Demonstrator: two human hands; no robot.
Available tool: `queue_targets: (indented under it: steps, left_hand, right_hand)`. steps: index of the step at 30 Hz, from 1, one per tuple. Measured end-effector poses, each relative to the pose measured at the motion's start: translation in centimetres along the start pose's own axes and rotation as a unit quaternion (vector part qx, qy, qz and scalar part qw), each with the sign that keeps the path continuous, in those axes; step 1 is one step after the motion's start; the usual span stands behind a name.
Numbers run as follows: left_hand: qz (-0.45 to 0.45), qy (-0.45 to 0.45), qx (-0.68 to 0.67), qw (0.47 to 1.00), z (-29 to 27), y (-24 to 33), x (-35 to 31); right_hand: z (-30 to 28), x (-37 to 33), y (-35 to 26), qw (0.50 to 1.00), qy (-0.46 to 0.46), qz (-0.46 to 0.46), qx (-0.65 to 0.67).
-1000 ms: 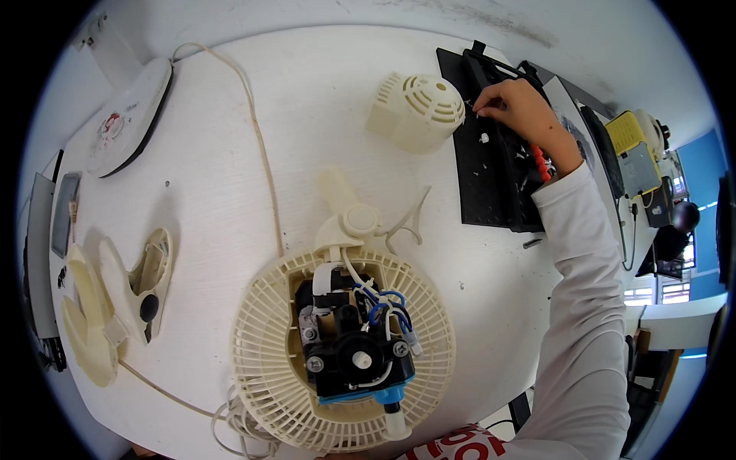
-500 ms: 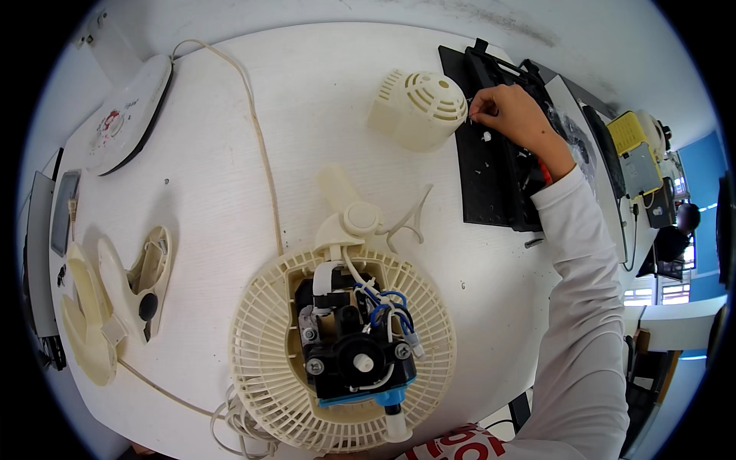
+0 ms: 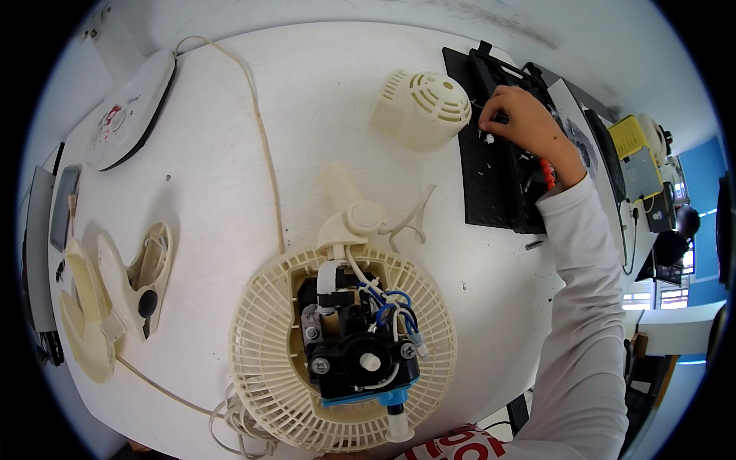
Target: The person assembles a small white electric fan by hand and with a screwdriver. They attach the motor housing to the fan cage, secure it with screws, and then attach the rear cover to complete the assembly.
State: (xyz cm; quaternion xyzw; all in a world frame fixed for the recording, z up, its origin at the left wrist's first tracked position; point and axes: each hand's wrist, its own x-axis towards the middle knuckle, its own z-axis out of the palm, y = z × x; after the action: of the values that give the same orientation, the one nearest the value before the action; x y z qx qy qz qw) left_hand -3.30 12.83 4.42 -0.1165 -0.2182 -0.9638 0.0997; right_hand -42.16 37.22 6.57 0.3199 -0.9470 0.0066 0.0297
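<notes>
My right hand (image 3: 523, 123) reaches over the black tool case (image 3: 491, 180) at the back right. Its thumb and fingers are pinched together; whatever they may hold is too small to make out. Close by the fingertips is a small white piece (image 3: 489, 139). The cream motor cover (image 3: 426, 111) with slots stands just left of that hand. In front of me a fan grille (image 3: 261, 337) lies under the exposed fan motor (image 3: 360, 345), which has blue and white wires (image 3: 395, 307). Only a sliver of skin, seemingly my left hand (image 3: 345, 456), shows at the lower edge.
Cream housing parts (image 3: 96, 322) and an open stand piece (image 3: 146, 284) lie at the left. A white rounded device (image 3: 130, 115) sits at the back left. A power cord (image 3: 261, 138) crosses the table, and coiled cable (image 3: 244, 422) lies beside the grille.
My right hand has moved a little to the right and toward me, away from the motor cover. Its fingers remain pinched. The fan parts stay where they were.
</notes>
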Motion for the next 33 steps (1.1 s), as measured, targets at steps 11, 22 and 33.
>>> queue_targets:
  steps: [11, 22, 33]
  left_hand:
    - [0.000, 0.001, 0.003, 1.000, 0.0, 0.0, 0.0]
    - [-0.009, -0.009, 0.003, 1.000, 0.0, 0.1, 0.0]
    - [0.003, 0.022, -0.017, 1.000, 0.2, 0.0, -0.1]
  right_hand:
    - [1.3, 2.4, 1.2, 0.985, 0.063, -0.037, -0.154]
    - [2.0, 3.6, 1.9, 0.981, 0.048, -0.053, -0.182]
    - [2.4, 4.3, 2.0, 0.993, 0.009, -0.020, -0.117]
